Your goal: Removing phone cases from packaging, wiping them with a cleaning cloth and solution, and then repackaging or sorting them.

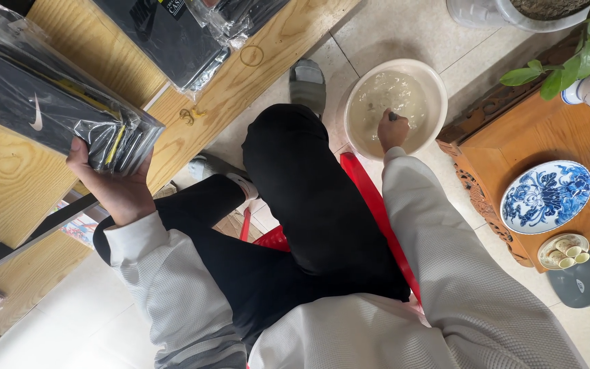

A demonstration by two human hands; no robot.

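A seated person in a pale grey ribbed top and black trousers is working with both arms spread wide, seen from above. At the left of the frame, the left hand is gripping a stack of black phone cases in clear plastic sleeves, fingers curled under its lower edge and thumb pressing on top; the stack is lying on a light wooden tabletop. A second bundle of black cases in plastic is sitting on the same tabletop at the top centre.

At the upper centre-right, the right hand is reaching down into a round cream basin of cloudy liquid standing on the tiled floor, fingers closed around a small dark handle; what the handle belongs to is hidden in the liquid.

A red plastic stool is showing beneath the legs. At the right edge, a carved wooden side table is carrying a blue-and-white plate and a small saucer of cups.
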